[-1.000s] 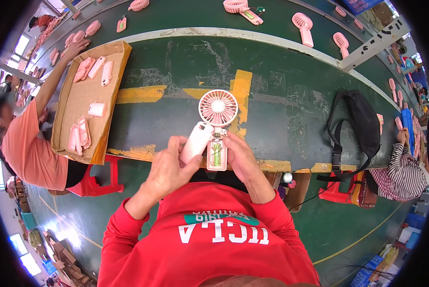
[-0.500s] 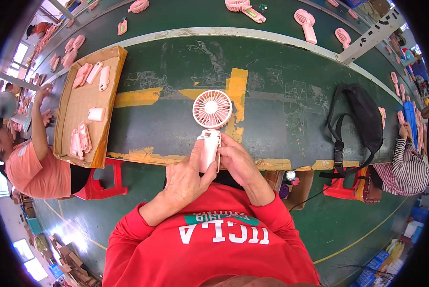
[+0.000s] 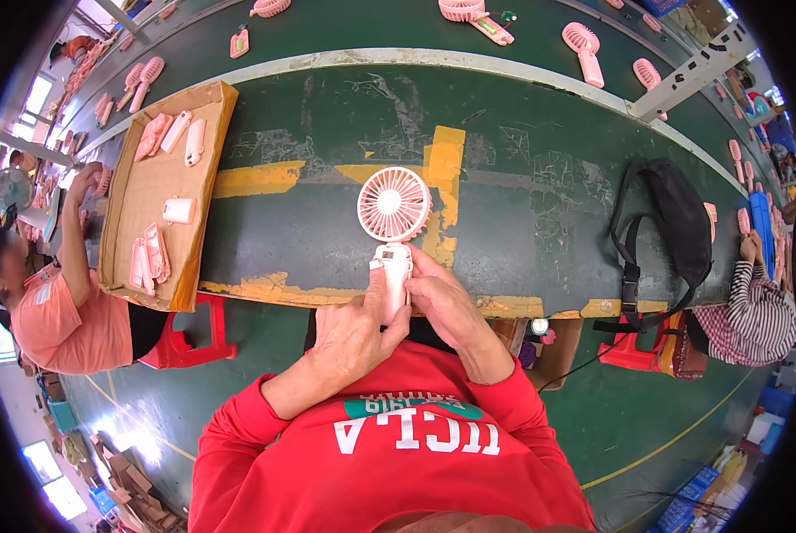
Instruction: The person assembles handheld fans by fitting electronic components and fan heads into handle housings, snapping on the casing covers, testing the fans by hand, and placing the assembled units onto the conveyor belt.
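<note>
1. While our left hand pinches the handle of the pale pink fan between thumb and fingers, our right hand clasps its right edge.
2. Just beyond the grip, we see its round head.
3. Left of the grip, we have a cardboard tray of pink parts.
4. Well to its right lies a black bag.

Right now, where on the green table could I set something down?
The tabletop is bare, tape aside, between the fan and black bag, and between fan and cardboard tray. Crowded: around the fingers holding the fan, and the tray's ends, with pink casings.
</note>
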Demonstrator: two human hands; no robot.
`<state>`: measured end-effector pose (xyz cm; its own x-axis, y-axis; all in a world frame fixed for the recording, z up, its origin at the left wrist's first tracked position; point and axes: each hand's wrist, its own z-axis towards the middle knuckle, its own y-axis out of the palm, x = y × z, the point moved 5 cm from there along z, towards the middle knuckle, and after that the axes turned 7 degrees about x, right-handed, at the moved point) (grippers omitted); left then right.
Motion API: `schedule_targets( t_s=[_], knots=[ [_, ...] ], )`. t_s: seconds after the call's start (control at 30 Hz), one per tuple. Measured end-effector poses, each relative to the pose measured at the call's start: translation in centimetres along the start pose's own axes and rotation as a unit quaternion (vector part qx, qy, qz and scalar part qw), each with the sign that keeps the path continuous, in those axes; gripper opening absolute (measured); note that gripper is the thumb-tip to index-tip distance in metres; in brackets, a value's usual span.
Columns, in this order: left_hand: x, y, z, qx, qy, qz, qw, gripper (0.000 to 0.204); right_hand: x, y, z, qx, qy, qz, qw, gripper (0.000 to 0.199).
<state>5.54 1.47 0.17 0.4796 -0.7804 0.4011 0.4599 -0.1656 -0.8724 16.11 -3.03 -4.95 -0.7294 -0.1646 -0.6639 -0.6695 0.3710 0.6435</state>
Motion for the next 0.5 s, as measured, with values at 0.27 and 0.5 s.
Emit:
schedule_targets(
  t_s=[0.27, 0.5],
  knots=[
    [-0.21, 0.16, -0.15, 0.001, 0.014, -0.034, 0.999, 0.070, 0.11, 0.20, -0.27, 0.038, 0.002, -0.041, 0.998, 0.059],
    [-0.65, -0.17, 0.02, -0.043, -0.009, -0.058, 0.997, 0.066, 0.49, 0.08, -0.19, 0.033, -0.015, -0.077, 0.996, 0.061]
  ],
)
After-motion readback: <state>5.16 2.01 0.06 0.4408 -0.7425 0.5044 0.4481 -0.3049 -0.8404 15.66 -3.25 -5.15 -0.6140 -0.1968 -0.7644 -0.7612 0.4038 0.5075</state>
